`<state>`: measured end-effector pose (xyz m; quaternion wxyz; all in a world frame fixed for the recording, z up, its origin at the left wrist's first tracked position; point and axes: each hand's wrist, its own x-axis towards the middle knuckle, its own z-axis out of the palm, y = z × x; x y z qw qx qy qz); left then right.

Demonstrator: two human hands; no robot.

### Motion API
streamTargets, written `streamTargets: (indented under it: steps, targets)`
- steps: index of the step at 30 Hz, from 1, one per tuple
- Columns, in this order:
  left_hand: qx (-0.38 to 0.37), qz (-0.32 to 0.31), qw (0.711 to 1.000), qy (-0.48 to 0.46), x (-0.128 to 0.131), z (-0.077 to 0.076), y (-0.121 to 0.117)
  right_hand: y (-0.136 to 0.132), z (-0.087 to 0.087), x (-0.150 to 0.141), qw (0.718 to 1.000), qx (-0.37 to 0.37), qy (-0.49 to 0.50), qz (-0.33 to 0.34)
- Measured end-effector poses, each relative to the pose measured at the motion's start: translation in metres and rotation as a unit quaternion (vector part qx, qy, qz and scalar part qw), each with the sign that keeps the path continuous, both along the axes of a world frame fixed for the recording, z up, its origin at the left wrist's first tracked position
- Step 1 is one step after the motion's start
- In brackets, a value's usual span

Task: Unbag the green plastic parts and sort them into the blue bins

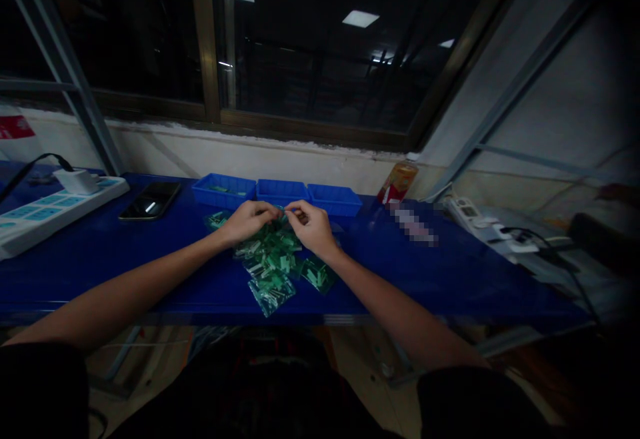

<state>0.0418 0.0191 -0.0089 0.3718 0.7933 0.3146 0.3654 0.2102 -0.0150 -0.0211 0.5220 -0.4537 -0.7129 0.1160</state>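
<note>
Packets, many already filled with pale strips, lay heaped on the blue table beneath left hand and right hand, fingertips drawn close, pinching what I couldn't tell; behind, the leftmost tray held small pieces

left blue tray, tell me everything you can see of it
The left blue tray is a shallow, open-topped rectangular box with low walls, and looks like plastic. It stands upright near the back of the blue table, by the wall, as the leftmost of three in a row, right beside the middle tray. A few small, pale green pieces lie inside, too blurred to identify. The left hand is in front of it and does not hold it.
</note>
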Motion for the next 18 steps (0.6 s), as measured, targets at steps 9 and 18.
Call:
streamTargets:
  steps: [9, 18]
  targets:
    - [-0.084, 0.039, 0.994, -0.057, 0.0013, 0.0032, -0.0027, -0.0041, 0.0017, -0.0020, 0.998, 0.041, -0.045, 0.036]
    - [0.271, 0.085, 0.952, 0.111, -0.0061, 0.0056, -0.0045, -0.0009, 0.0008, -0.0017, 0.998, 0.049, 0.029, 0.040]
